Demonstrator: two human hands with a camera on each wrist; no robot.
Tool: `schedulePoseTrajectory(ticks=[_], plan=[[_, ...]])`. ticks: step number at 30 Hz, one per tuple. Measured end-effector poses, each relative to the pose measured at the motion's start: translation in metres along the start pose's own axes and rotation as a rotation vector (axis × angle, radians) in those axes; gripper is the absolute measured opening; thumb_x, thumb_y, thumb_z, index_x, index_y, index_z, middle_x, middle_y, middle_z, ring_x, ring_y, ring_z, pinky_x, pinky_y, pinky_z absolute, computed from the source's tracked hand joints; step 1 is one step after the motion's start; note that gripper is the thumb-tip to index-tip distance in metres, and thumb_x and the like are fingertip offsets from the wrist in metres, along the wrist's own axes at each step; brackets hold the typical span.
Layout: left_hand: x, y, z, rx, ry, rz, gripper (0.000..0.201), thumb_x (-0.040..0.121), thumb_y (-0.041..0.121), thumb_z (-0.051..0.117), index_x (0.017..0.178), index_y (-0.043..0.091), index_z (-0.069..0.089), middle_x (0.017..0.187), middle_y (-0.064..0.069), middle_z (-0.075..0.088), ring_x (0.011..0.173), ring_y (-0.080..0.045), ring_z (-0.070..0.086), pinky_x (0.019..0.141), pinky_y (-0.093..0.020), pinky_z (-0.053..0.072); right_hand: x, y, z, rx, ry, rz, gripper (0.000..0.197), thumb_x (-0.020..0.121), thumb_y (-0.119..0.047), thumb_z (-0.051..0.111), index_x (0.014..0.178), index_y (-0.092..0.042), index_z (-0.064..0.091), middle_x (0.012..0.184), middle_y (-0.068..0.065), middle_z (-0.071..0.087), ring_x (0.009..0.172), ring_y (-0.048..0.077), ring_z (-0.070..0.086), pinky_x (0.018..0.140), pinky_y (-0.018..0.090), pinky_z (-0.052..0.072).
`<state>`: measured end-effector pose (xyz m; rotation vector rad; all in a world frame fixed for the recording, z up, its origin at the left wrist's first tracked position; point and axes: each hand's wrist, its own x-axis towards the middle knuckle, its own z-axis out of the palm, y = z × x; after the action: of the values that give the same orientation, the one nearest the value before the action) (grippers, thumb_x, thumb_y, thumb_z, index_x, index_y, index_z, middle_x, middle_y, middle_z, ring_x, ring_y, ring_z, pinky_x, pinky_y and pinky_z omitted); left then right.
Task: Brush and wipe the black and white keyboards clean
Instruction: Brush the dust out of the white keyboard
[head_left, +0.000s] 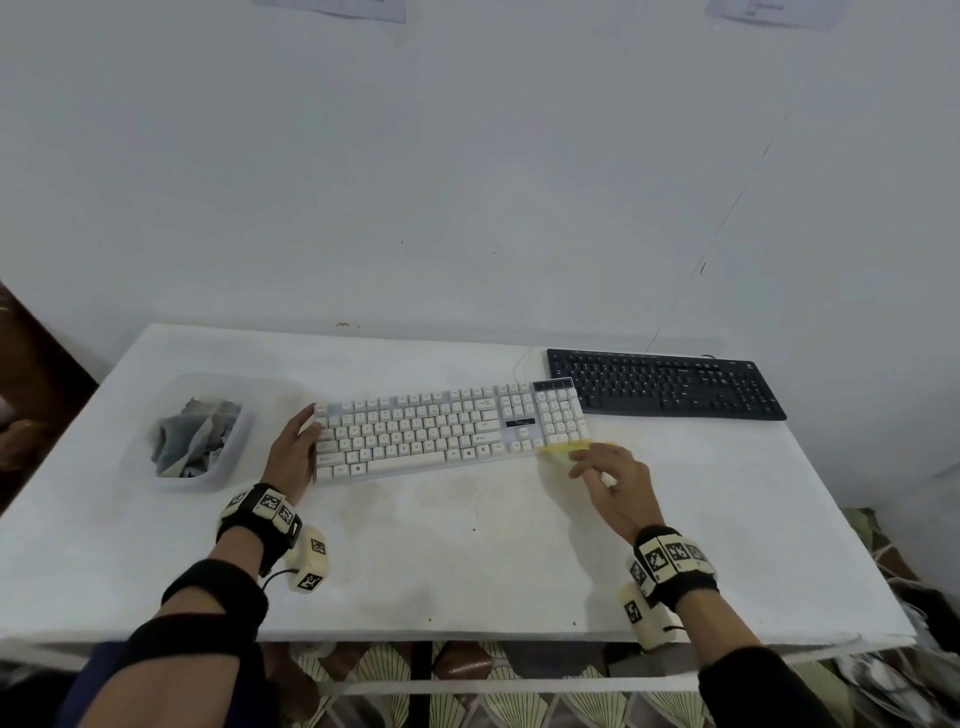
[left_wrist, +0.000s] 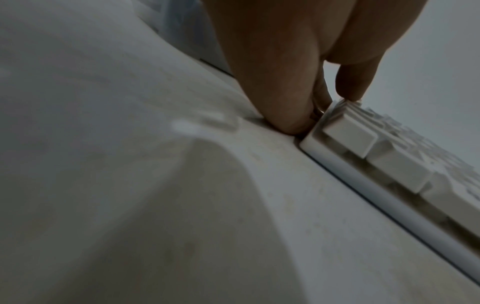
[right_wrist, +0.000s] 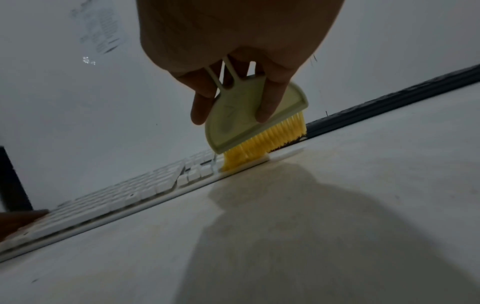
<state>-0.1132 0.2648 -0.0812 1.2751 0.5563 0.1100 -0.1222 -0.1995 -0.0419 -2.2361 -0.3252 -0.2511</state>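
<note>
A white keyboard (head_left: 447, 428) lies slanted across the middle of the white table (head_left: 467, 561). My left hand (head_left: 296, 441) grips its left end, thumb on the top corner keys and fingers (left_wrist: 291, 115) against the side edge of the white keyboard (left_wrist: 389, 164). My right hand (head_left: 608, 478) holds a small pale-green brush (right_wrist: 241, 115) with yellow bristles (right_wrist: 262, 148), which press on the front right corner of the white keyboard (right_wrist: 130, 197). The brush (head_left: 563, 451) shows yellow in the head view. A black keyboard (head_left: 665, 384) lies at the back right, beside the white one.
A translucent plastic tub (head_left: 192, 431) with crumpled grey cloths sits at the left of the table. The wall stands right behind the table. The black keyboard (right_wrist: 389, 98) runs behind the brush in the right wrist view. Stains mark the tabletop in front of the white keyboard.
</note>
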Motion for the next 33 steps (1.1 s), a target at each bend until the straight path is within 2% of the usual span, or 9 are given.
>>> schedulePoseTrajectory(ticks=[3,8,13,16,18,20,22,27,33], plan=[[0.001,-0.001,0.001,-0.024,-0.005,-0.007,0.043,0.108,0.007,0.045,0.151,0.014,0.046,0.133,-0.014,0.058,0.118,-0.028,0.058,0.1,-0.039,0.047,0.004,0.002,-0.011,-0.018,0.096,0.027,0.026,0.083,-0.015,0.057,0.072,-0.03,0.075,0.097,-0.021,0.074,0.114,-0.002,0.056,0.099,0.042,0.049],[0.001,-0.003,0.001,-0.024,0.002,-0.012,0.044,0.108,0.007,0.046,0.151,0.014,0.046,0.135,-0.014,0.058,0.12,-0.028,0.058,0.105,-0.042,0.046,0.005,-0.017,-0.006,0.025,0.026,-0.072,0.024,0.084,-0.021,0.054,0.074,-0.029,0.075,0.098,-0.019,0.075,0.11,0.001,0.062,0.096,0.034,0.05],[-0.002,0.0,0.001,-0.004,0.005,-0.012,0.044,0.108,0.008,0.047,0.151,0.015,0.047,0.135,-0.013,0.059,0.12,-0.028,0.059,0.102,-0.04,0.047,0.028,-0.029,-0.005,0.2,0.41,0.109,0.023,0.096,-0.004,0.061,0.097,-0.022,0.074,0.092,-0.013,0.073,0.073,-0.004,0.065,0.065,0.033,0.059],[-0.003,0.001,0.003,-0.009,0.004,-0.014,0.044,0.108,0.009,0.046,0.152,0.016,0.046,0.133,-0.013,0.059,0.118,-0.028,0.059,0.1,-0.039,0.047,0.063,-0.03,-0.014,0.378,0.601,0.335,0.012,0.099,-0.022,0.065,0.098,-0.033,0.069,0.093,-0.017,0.069,0.085,0.004,0.068,0.075,0.036,0.062],[-0.003,0.001,0.002,-0.014,0.005,-0.013,0.044,0.108,0.009,0.047,0.151,0.016,0.047,0.133,-0.012,0.06,0.115,-0.027,0.061,0.1,-0.04,0.048,0.086,-0.023,-0.019,0.606,0.646,0.471,0.009,0.1,-0.022,0.064,0.106,-0.023,0.069,0.1,-0.007,0.069,0.104,0.02,0.069,0.079,0.03,0.061],[-0.002,0.001,0.003,-0.008,0.009,-0.014,0.044,0.108,0.01,0.048,0.151,0.017,0.047,0.132,-0.012,0.061,0.111,-0.025,0.063,0.1,-0.04,0.048,0.104,-0.015,-0.023,0.784,0.657,0.548,0.02,0.101,-0.012,0.06,0.12,-0.007,0.065,0.107,0.003,0.066,0.117,0.027,0.064,0.076,0.02,0.059],[-0.002,0.0,0.004,0.009,0.014,-0.008,0.045,0.108,0.011,0.048,0.152,0.018,0.046,0.13,-0.012,0.061,0.111,-0.026,0.063,0.098,-0.039,0.049,0.115,-0.011,-0.026,0.878,0.63,0.582,0.024,0.102,-0.004,0.055,0.124,-0.001,0.061,0.107,0.005,0.064,0.121,0.03,0.061,0.073,0.018,0.058],[0.0,-0.003,0.002,0.053,0.021,0.015,0.044,0.108,0.014,0.051,0.151,0.022,0.048,0.13,-0.011,0.063,0.113,-0.027,0.063,0.102,-0.041,0.049,0.126,0.003,-0.027,0.783,0.555,0.679,0.018,0.1,-0.013,0.061,0.117,-0.014,0.056,0.122,0.011,0.055,0.109,0.029,0.056,0.071,0.044,0.063],[0.001,-0.004,0.002,0.039,0.025,0.005,0.045,0.107,0.012,0.05,0.152,0.021,0.048,0.131,-0.011,0.062,0.116,-0.027,0.062,0.099,-0.038,0.048,0.126,0.01,-0.033,0.593,0.518,0.578,0.014,0.102,-0.028,0.059,0.11,-0.017,0.056,0.1,-0.002,0.061,0.091,0.013,0.06,0.052,0.027,0.057]])
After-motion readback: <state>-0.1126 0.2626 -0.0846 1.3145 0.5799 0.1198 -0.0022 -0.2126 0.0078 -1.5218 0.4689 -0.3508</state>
